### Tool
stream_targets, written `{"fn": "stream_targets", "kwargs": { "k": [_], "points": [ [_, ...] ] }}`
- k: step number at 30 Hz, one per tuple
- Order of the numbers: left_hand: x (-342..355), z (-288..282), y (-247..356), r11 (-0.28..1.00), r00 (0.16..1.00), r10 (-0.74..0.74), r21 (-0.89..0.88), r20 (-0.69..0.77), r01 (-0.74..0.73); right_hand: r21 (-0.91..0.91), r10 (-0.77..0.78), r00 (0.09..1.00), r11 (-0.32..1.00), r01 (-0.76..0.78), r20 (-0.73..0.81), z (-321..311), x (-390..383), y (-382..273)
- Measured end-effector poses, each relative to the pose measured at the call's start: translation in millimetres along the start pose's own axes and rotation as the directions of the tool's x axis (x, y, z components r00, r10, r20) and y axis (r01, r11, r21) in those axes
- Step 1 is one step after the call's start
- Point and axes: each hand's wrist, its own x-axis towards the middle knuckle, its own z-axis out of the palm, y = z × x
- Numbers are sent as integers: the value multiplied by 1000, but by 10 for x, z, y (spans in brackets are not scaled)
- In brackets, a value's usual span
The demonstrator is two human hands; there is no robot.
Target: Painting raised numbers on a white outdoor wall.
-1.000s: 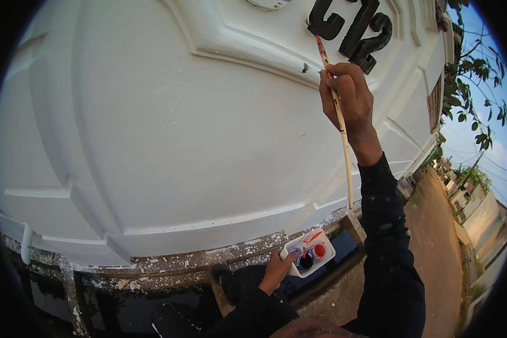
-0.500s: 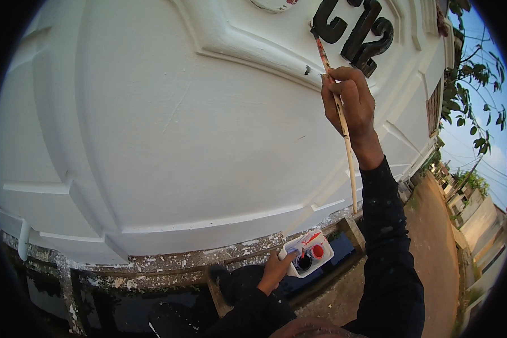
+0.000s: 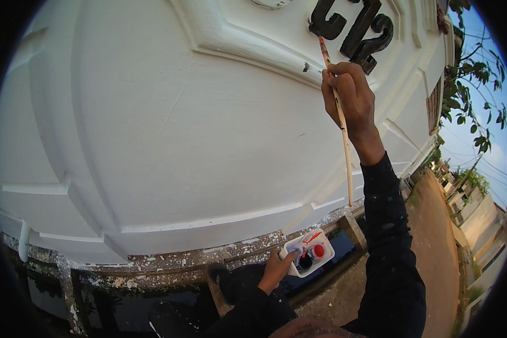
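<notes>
My right hand [image 3: 349, 98] grips a long wooden paintbrush [image 3: 346, 162] high against the white wall [image 3: 180, 129]. The brush's bristle end, stained red and dark, is at the lower-left edge of a raised black character [image 3: 329, 28], one of several on a moulded panel at the top. Low down, my left hand [image 3: 275, 269] holds a small white plastic tray [image 3: 326, 239] with a cup of black paint [image 3: 305, 261] and a cup of red [image 3: 319, 251] in it. A dark smudge [image 3: 306, 67] marks the moulding below the characters.
A drain [image 3: 141, 298] with dark water and concrete crosspieces runs along the wall's foot, with my legs over it. A white pipe [image 3: 25, 241] juts at the lower left. At right are a dirt road [image 3: 434, 236], walls, overhead wires and leafy branches [image 3: 470, 107].
My right hand and the brush have shifted a little, the brush's lower end moving slightly up and left since half a second ago. The left hand and tray stay where they were.
</notes>
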Motion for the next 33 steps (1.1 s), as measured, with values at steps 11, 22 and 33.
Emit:
{"fn": "stream_targets", "kwargs": {
  "k": [11,22,33],
  "points": [
    [41,-3,-83,999,999,32,14,8,-32,-20,-4,999,1000,5,44,-35,23,-11],
    [-11,7,-11,1000,1000,16,24,9,-16,-33,-6,998,999,8,70,-86,5,9],
    [3,9,-36,999,999,39,0,10,-39,-26,-49,997,998,50,68,-47,43,16]
  ]
}}
